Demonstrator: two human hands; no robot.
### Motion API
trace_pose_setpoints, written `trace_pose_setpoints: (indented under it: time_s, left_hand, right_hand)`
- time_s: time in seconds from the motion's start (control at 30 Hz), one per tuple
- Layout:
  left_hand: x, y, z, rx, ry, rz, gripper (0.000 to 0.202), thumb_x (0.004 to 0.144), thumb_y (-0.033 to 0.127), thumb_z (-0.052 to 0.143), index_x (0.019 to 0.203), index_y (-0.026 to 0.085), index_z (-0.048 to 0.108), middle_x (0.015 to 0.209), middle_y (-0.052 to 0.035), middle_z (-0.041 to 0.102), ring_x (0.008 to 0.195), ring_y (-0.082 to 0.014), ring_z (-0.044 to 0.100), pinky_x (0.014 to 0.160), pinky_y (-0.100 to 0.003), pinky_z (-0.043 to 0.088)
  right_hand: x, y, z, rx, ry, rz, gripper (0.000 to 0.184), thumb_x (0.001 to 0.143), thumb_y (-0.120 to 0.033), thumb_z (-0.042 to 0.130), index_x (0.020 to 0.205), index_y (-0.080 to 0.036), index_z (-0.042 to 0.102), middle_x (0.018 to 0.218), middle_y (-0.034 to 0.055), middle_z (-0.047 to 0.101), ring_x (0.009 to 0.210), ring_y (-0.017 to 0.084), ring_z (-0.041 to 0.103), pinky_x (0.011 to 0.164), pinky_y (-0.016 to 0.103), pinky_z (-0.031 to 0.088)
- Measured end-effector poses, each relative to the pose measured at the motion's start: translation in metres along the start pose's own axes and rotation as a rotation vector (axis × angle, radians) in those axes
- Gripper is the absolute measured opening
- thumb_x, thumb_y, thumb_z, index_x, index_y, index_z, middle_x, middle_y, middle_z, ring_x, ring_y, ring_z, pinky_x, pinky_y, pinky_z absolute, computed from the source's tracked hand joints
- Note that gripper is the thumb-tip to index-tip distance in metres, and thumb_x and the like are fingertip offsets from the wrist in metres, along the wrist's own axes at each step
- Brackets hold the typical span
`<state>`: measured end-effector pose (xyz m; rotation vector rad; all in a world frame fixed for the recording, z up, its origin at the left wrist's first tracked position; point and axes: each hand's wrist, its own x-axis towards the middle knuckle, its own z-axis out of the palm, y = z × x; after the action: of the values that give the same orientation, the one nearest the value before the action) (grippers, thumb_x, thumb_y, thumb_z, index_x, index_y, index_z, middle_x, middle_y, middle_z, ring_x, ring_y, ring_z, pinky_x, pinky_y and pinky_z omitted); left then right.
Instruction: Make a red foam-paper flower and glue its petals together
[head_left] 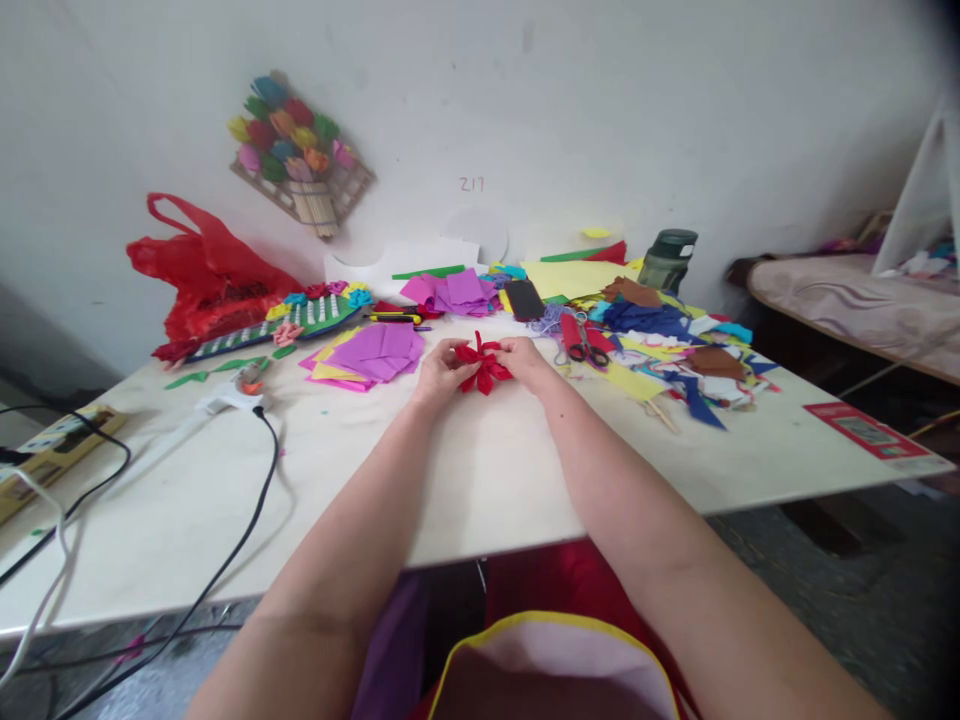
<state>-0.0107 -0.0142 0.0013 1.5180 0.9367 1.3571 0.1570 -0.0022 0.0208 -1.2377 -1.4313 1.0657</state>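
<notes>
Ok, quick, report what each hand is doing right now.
Left hand: closed, holding the left side of the red flower.
Right hand: closed, holding the same flower's right side.

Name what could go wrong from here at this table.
The red flower sits between the left hand and the right hand; an uneven pull might bend it. The black cord runs past the near edge of the table, so a snag could drag the white tool. The scissors lie near the right hand and might get knocked.
</notes>
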Motion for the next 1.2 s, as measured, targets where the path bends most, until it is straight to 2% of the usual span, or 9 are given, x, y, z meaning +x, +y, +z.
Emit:
trace_pose_setpoints:
  time_s: [0.17, 0.33, 0.57, 0.73, 0.9, 1.03, 1.2]
  left_hand:
    - [-0.002, 0.003, 0.002, -0.073, -0.005, -0.018, 0.050, 0.054, 0.033, 0.084, 0.092, 0.017, 0.058, 0.079, -0.0022, 0.069, 0.072, -0.0166, 0.066, 0.072, -0.032, 0.053]
    - [-0.001, -0.001, 0.001, -0.069, -0.003, -0.015, 0.044, 0.055, 0.030, 0.083, 0.089, 0.016, 0.059, 0.079, -0.0019, 0.068, 0.070, -0.0155, 0.065, 0.071, -0.031, 0.053]
    - [-0.002, 0.001, -0.001, -0.081, -0.010, -0.041, 0.054, 0.055, 0.027, 0.083, 0.100, 0.017, 0.055, 0.079, -0.0012, 0.069, 0.069, -0.0154, 0.065, 0.069, -0.030, 0.052]
    - [-0.002, 0.002, -0.001, -0.086, -0.034, -0.083, 0.061, 0.055, 0.027, 0.083, 0.107, 0.017, 0.053, 0.076, 0.0006, 0.068, 0.066, -0.0144, 0.064, 0.066, -0.028, 0.050]
    - [0.000, -0.004, -0.001, -0.076, -0.039, -0.101, 0.059, 0.054, 0.027, 0.083, 0.105, 0.017, 0.056, 0.071, 0.0023, 0.065, 0.060, -0.0131, 0.062, 0.060, -0.025, 0.047]
    - [0.000, -0.005, -0.001, -0.062, -0.044, -0.084, 0.056, 0.055, 0.026, 0.083, 0.103, 0.017, 0.056, 0.070, 0.0032, 0.064, 0.059, -0.0122, 0.061, 0.059, -0.025, 0.047]
    - [-0.001, -0.003, -0.002, -0.029, -0.031, -0.074, 0.055, 0.056, 0.025, 0.081, 0.103, 0.017, 0.056, 0.071, 0.0030, 0.064, 0.060, -0.0125, 0.061, 0.059, -0.025, 0.047]
  right_hand:
    - [0.000, 0.000, 0.001, 0.022, -0.010, 0.007, 0.022, 0.065, -0.028, 0.070, 0.057, -0.016, 0.053, 0.049, -0.0071, 0.047, 0.050, 0.007, 0.041, 0.052, 0.022, 0.032]
    - [-0.003, -0.007, 0.003, 0.081, 0.014, 0.017, 0.005, 0.067, -0.015, 0.064, 0.064, -0.017, 0.060, 0.052, -0.0055, 0.055, 0.051, 0.008, 0.049, 0.054, 0.022, 0.041]
    - [-0.008, -0.014, 0.005, 0.126, 0.036, 0.025, 0.017, 0.067, -0.001, 0.058, 0.071, -0.016, 0.064, 0.056, -0.0041, 0.062, 0.050, 0.008, 0.053, 0.054, 0.021, 0.046]
    - [-0.008, -0.013, 0.008, 0.087, 0.042, 0.036, 0.016, 0.066, -0.002, 0.058, 0.069, -0.017, 0.064, 0.052, -0.0042, 0.060, 0.047, 0.009, 0.053, 0.055, 0.023, 0.047]
    - [-0.009, -0.013, 0.009, 0.070, 0.035, 0.016, 0.015, 0.066, -0.003, 0.057, 0.068, -0.017, 0.062, 0.053, -0.0045, 0.060, 0.047, 0.008, 0.052, 0.056, 0.022, 0.049]
    - [-0.005, -0.010, 0.006, 0.018, 0.081, -0.010, 0.016, 0.066, -0.004, 0.056, 0.070, -0.017, 0.064, 0.061, -0.0021, 0.065, 0.057, 0.010, 0.059, 0.067, 0.025, 0.053]
    - [0.001, -0.003, 0.001, -0.075, 0.148, -0.117, 0.020, 0.064, -0.008, 0.053, 0.073, -0.018, 0.068, 0.071, -0.0007, 0.069, 0.071, 0.013, 0.062, 0.081, 0.030, 0.052]
